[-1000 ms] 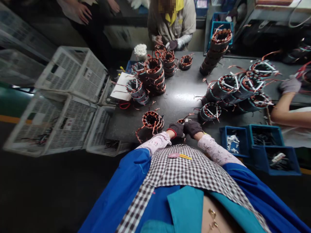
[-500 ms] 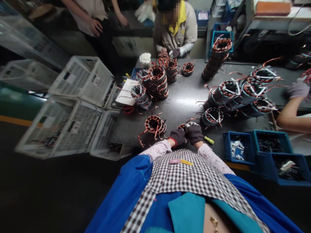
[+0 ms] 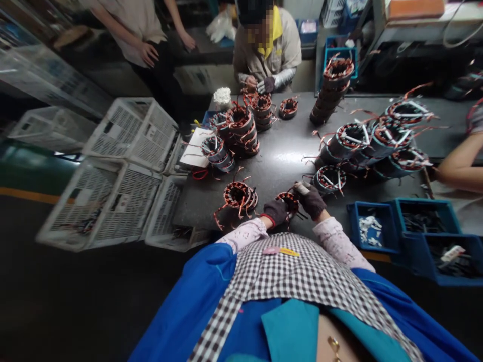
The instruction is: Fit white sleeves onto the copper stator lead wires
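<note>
Close in front of me on the dark table sits a wire-wound stator (image 3: 290, 197), a ring with copper windings and dark leads poking out at its lower right. My left hand (image 3: 275, 213), in a dark glove, grips the ring's left side. At its upper right edge is my gloved right hand (image 3: 311, 199), fingers closed and pale at the tips; whether a wire lies in them cannot be made out. Another stator (image 3: 237, 195) with long copper leads stands to the left. Beyond my right hand is a stator with white ties (image 3: 329, 179).
Stacked stators (image 3: 241, 123) stand at the back left, more (image 3: 350, 143) on the right. Blue bins (image 3: 396, 241) of small parts sit at right front, white crates (image 3: 124, 201) at left. A co-worker (image 3: 267, 55) handles a stator opposite; another person's arm (image 3: 458, 156) is at right.
My right hand has moved right and slightly up from my left hand, uncovering more of the stator. The yellow-handled tool beside it is no longer visible. The right-hand co-worker's glove has mostly left view.
</note>
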Tool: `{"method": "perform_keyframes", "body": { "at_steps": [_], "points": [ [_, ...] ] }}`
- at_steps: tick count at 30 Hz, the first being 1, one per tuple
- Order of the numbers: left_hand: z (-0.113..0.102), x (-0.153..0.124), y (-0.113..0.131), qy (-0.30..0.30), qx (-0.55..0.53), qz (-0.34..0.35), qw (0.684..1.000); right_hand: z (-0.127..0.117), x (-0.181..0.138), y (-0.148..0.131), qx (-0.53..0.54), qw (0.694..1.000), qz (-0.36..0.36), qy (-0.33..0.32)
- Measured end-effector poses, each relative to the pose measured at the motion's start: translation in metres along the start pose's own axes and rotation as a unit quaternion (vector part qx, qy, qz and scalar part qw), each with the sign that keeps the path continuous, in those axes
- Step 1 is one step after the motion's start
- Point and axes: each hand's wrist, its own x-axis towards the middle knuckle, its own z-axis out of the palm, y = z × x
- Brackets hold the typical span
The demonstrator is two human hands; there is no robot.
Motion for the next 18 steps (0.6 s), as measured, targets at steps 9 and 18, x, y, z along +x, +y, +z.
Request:
{"method": "perform_keyframes", "body": {
  "at_steps": [9, 18],
  "points": [
    [-0.007, -0.026, -0.012, 0.011, 0.016, 0.027, 0.999, 0.024, -0.027, 0.017, -0.157, 0.987, 0.022, 0.011],
    [-0.002, -0.019, -0.013, -0.015, -0.040, 0.030, 0.999, 0.028, -0.025, 0.022, -0.213, 0.977, -0.010, 0.003]
  ]
}}
